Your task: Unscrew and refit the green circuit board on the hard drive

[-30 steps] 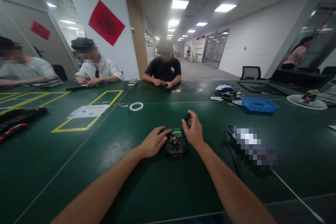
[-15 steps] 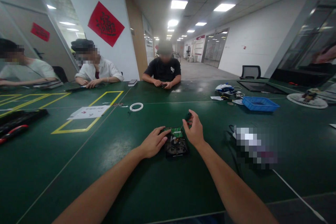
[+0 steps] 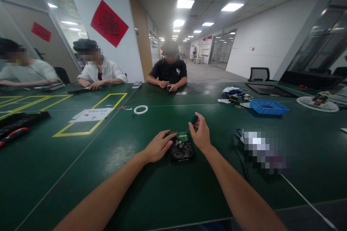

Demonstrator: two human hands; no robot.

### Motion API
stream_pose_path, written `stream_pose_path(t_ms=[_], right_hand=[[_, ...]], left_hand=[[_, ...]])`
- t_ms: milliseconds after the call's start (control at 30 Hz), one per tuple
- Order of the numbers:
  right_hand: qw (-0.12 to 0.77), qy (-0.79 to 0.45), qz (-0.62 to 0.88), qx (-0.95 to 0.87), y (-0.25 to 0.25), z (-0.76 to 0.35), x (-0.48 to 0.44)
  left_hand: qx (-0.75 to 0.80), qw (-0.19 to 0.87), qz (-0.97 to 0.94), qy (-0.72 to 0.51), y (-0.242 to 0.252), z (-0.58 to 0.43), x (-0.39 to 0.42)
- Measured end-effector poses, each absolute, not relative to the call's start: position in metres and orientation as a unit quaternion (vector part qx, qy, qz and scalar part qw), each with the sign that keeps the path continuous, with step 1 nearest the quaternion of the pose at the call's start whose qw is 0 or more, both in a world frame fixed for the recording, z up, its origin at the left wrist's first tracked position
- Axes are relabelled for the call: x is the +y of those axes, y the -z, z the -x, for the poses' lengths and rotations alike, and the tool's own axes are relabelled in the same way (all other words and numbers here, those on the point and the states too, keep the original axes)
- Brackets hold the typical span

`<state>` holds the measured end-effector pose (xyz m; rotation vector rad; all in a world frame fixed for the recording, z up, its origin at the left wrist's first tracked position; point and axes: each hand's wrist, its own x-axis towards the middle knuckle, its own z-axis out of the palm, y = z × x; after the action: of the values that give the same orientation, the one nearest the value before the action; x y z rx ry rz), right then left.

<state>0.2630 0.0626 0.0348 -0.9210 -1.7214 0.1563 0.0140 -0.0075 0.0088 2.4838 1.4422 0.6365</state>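
Note:
A hard disk drive with an exposed green circuit board lies flat on the table in front of me. My left hand rests at its left side, fingers stretched out and apart, fingertips on the edge of the board. Above the right far corner, my right hand is closed around the dark handle of a screwdriver. The thin shaft slants down to the board's right edge; its tip is too small to make out.
The green table holds a white ring and a paper sheet to the left. Rightward are a blue tray and a blurred-out object with a cable. Across sits a person in black; two others sit left.
My hands, the drive and the screwdriver look almost unchanged. The person across has raised the small dark object in their hands a little.

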Motion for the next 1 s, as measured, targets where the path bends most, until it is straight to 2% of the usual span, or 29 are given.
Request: stream_pose_path(t_ms=[1000], right_hand=[[0.563, -0.069, 0.396, -0.722, -0.0328, -0.2633, 0.0653]], left_hand=[[0.489, 0.098, -0.839, -0.218, -0.0084, -0.0135, -0.0077]])
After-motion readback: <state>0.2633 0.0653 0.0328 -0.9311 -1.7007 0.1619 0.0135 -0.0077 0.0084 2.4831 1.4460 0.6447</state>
